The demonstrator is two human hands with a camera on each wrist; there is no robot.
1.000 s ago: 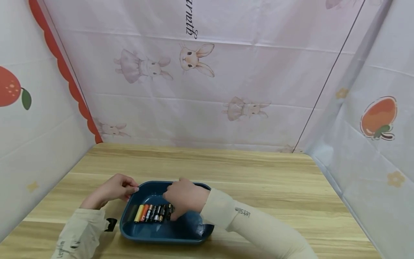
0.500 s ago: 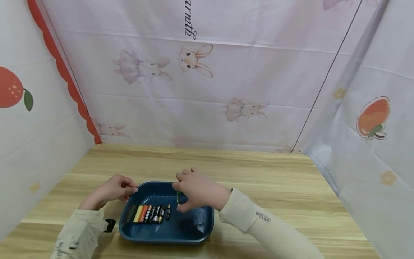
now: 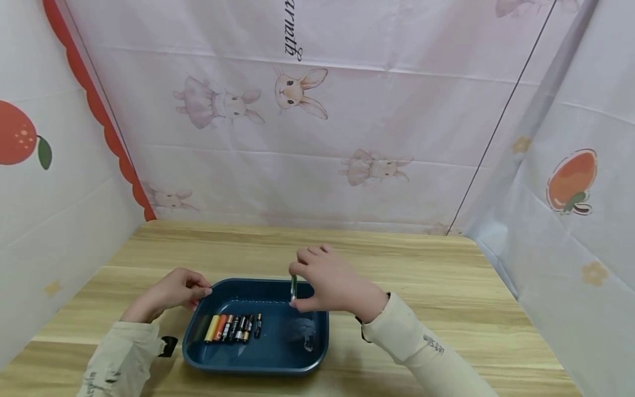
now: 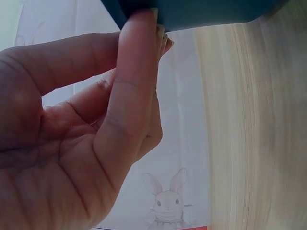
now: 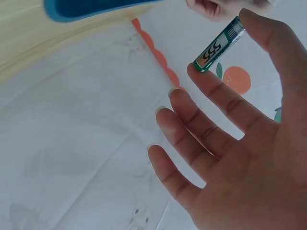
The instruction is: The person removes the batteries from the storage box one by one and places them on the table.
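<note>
A green battery (image 5: 219, 44) marked 555 is pinched end to end between the thumb and index finger of my right hand (image 3: 334, 284). The other right fingers spread loosely apart. That hand is over the right back part of a dark blue tray (image 3: 223, 361). Inside the tray, a row of several batteries (image 3: 230, 328) lies side by side at the left, yellow and orange ones first, then black ones. One small black battery (image 3: 258, 325) lies just right of the row. My left hand (image 3: 173, 289) pinches the tray's left back rim, thumb and fingers together at its edge.
The tray stands on a wood-grain table (image 3: 397, 264) near its front. A printed cloth (image 3: 317, 193) with rabbits hangs behind, and white sheets with fruit prints (image 3: 572, 182) close off both sides. A black strap end (image 3: 169, 346) juts out beside the left sleeve.
My right hand has picked the green battery out of the tray, then moved up and to the right with it. My left hand has stayed at the rim.
</note>
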